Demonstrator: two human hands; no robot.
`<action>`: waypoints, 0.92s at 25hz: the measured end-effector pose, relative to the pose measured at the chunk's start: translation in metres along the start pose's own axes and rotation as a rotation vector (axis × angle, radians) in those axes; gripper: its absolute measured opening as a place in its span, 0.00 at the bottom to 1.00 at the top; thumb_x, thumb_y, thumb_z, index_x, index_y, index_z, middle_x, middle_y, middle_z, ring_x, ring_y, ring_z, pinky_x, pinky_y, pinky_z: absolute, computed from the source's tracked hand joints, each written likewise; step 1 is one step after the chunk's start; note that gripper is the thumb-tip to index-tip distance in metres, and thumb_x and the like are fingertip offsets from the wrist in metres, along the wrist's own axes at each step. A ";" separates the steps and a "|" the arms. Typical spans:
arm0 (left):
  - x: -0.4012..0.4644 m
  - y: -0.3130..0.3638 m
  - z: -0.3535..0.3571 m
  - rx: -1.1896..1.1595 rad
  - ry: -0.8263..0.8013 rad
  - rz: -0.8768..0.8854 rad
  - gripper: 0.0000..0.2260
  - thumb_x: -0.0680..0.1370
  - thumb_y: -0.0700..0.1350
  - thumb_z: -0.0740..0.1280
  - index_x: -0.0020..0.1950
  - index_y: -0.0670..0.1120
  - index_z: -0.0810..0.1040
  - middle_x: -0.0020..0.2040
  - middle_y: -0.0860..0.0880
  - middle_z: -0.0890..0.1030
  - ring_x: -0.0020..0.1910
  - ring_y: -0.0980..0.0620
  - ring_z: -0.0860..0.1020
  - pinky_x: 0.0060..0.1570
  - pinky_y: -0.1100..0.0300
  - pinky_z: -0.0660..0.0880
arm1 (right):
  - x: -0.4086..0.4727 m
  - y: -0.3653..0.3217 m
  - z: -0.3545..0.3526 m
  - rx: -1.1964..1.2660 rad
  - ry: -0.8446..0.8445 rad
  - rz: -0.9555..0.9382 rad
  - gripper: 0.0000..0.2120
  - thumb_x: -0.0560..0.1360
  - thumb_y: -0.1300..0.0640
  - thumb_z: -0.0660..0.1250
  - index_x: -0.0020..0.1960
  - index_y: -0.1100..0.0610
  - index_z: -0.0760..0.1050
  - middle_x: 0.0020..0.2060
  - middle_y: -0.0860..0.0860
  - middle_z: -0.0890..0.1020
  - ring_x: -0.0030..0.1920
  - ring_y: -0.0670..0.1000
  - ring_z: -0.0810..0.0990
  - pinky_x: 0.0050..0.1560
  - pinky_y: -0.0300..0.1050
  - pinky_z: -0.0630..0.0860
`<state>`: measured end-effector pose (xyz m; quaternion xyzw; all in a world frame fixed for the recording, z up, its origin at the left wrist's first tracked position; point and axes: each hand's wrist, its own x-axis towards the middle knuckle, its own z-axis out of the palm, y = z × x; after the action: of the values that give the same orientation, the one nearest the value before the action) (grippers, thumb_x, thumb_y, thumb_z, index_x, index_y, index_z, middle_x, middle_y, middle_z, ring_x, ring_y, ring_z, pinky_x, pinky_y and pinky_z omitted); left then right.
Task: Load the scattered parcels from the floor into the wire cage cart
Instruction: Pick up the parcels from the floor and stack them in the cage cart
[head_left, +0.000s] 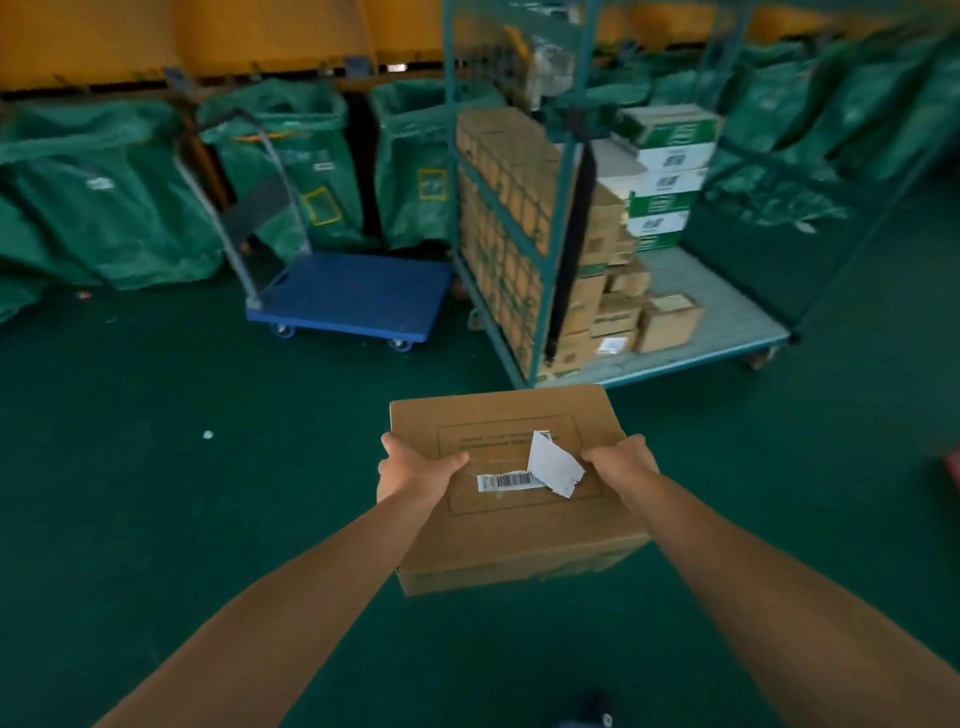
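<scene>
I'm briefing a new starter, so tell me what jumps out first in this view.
A brown cardboard box sits centre frame, gripped by the left hand and right hand, a torn white label peeling off its top. Just beyond it stands the wire cage cart, its near side open and boxes stacked against its left wall. A blue platform trolley is parked to the cart's left.

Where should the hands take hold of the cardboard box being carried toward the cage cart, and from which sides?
On its two short side edges, one hand from each side, as now: left hand and right hand clamp the cardboard box, thumbs on top. It is wide and flat, so opposing side grips probably keep it level, and avoid the loose peeling label.
</scene>
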<state>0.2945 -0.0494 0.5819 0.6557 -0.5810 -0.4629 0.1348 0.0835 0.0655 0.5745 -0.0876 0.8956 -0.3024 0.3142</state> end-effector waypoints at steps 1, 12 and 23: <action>0.005 0.021 0.027 0.018 -0.020 0.014 0.37 0.68 0.56 0.77 0.67 0.47 0.60 0.63 0.43 0.73 0.57 0.41 0.76 0.54 0.45 0.76 | 0.020 0.003 -0.020 0.026 0.000 0.013 0.34 0.73 0.51 0.71 0.72 0.61 0.59 0.67 0.60 0.70 0.63 0.62 0.73 0.58 0.52 0.74; 0.056 0.212 0.276 -0.018 -0.164 -0.064 0.46 0.67 0.55 0.78 0.75 0.45 0.55 0.68 0.43 0.72 0.63 0.41 0.74 0.57 0.47 0.73 | 0.248 -0.005 -0.212 0.035 0.101 0.106 0.44 0.65 0.34 0.71 0.71 0.58 0.62 0.66 0.58 0.71 0.65 0.61 0.71 0.66 0.59 0.68; 0.195 0.463 0.406 -0.171 -0.185 -0.023 0.49 0.66 0.56 0.78 0.77 0.45 0.53 0.69 0.43 0.71 0.65 0.40 0.72 0.63 0.44 0.72 | 0.471 -0.173 -0.343 -0.131 0.324 0.026 0.28 0.73 0.46 0.64 0.69 0.57 0.66 0.63 0.57 0.74 0.62 0.60 0.73 0.59 0.51 0.66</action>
<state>-0.3303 -0.2091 0.6076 0.6031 -0.5419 -0.5706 0.1309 -0.5042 -0.0693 0.6501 -0.0463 0.9535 -0.2492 0.1632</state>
